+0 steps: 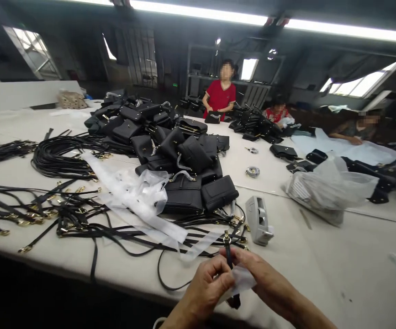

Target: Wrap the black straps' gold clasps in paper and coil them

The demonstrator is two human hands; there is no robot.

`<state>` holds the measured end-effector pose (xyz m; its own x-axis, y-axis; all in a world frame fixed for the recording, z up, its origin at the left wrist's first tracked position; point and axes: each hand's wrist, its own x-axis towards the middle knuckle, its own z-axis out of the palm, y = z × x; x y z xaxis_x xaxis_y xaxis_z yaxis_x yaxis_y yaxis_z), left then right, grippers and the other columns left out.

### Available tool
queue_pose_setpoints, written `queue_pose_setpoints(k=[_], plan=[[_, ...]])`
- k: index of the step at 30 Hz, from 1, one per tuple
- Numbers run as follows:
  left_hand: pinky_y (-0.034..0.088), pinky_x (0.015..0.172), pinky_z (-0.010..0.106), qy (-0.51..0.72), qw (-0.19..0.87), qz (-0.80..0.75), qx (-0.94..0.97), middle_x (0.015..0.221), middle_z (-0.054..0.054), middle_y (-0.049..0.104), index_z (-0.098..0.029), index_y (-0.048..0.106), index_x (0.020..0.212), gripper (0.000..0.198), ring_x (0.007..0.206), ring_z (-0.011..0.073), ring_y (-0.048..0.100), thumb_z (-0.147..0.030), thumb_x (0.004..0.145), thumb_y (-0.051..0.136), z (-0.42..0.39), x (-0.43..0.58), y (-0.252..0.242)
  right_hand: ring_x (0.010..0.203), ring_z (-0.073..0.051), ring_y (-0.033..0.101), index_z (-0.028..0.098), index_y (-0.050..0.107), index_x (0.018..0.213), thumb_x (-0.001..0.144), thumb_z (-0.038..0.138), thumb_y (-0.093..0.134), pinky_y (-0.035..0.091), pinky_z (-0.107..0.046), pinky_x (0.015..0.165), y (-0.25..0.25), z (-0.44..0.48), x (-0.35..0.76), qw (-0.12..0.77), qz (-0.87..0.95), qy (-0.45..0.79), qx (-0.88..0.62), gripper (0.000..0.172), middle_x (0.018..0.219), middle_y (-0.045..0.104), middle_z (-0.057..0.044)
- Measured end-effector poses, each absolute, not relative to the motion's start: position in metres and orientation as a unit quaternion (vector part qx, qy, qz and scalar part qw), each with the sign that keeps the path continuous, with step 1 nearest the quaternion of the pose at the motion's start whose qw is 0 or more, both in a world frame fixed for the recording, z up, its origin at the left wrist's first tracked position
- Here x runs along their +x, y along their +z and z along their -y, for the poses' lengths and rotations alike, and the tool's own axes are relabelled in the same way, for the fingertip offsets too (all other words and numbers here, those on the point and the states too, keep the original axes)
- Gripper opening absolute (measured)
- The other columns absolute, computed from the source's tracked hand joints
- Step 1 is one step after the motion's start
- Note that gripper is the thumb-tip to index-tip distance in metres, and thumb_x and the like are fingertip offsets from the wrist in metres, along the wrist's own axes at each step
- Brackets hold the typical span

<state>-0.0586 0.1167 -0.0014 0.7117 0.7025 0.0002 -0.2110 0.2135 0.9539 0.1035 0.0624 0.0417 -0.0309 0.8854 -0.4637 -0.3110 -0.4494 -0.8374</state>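
Note:
My left hand (206, 285) and my right hand (261, 278) meet at the near table edge. Both pinch a thin black strap (229, 258) with a gold clasp (226, 237) at its top end, standing upright between the fingers. A small piece of white translucent film (242, 278) is wrapped around the strap where the fingers close. The strap's lower end (234, 301) hangs below the hands. Just beyond lie strips of white film (143, 201) and a grey tape dispenser (258, 220).
Many loose black straps with gold clasps (47, 214) spread over the white table (321, 265) at left. A heap of black bags (170, 146) fills the middle. A clear plastic bag (328, 187) lies at right. Three people sit at the far side among more bags.

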Motion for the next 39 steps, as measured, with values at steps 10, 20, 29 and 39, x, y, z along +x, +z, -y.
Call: queue_pose_setpoints(k=[10, 20, 29, 39], plan=[[0.036, 0.065, 0.025, 0.388, 0.731, -0.302, 0.474, 0.076, 0.002, 0.058, -0.014, 0.066, 0.067, 0.038, 0.070, 0.0139, 0.050, -0.049, 0.080, 0.074, -0.130, -0.128, -0.022, 0.045, -0.007, 0.034, 0.018, 0.062, 0.088, 0.083, 0.061, 0.065, 0.035, -0.020, 0.049, 0.068, -0.066, 0.085, 0.503, 0.257, 0.591, -0.576, 0.044, 0.052, 0.046, 0.007], [0.017, 0.047, 0.022, 0.383, 0.822, -0.253, 0.335, 0.057, -0.002, 0.047, -0.011, 0.063, 0.059, 0.050, 0.048, 0.0059, 0.036, -0.057, 0.065, 0.084, -0.124, -0.178, -0.040, 0.052, -0.008, 0.028, 0.015, 0.069, 0.087, 0.084, 0.072, 0.055, 0.020, -0.021, 0.046, 0.133, -0.073, 0.058, 0.201, 0.493, 0.634, -0.561, 0.059, 0.057, 0.035, 0.005], [0.022, 0.047, 0.023, 0.376, 0.850, -0.217, 0.299, 0.048, -0.003, 0.048, -0.016, 0.049, 0.055, 0.056, 0.042, 0.0056, 0.031, -0.062, 0.070, 0.078, -0.117, -0.185, -0.043, 0.052, -0.007, 0.029, 0.014, 0.060, 0.075, 0.085, 0.071, 0.054, 0.023, -0.019, 0.044, 0.139, -0.088, 0.022, 0.153, 0.530, 0.657, -0.514, 0.058, 0.059, 0.036, 0.003], [0.018, 0.046, 0.022, 0.391, 0.870, -0.159, 0.256, 0.053, -0.006, 0.041, -0.018, 0.056, 0.076, 0.050, 0.044, 0.0055, 0.025, -0.065, 0.073, 0.073, -0.115, -0.191, -0.024, 0.053, -0.008, 0.033, 0.013, 0.067, 0.083, 0.083, 0.071, 0.056, 0.025, -0.019, 0.047, 0.128, -0.093, 0.010, 0.194, 0.491, 0.655, -0.541, 0.059, 0.059, 0.041, 0.004]])
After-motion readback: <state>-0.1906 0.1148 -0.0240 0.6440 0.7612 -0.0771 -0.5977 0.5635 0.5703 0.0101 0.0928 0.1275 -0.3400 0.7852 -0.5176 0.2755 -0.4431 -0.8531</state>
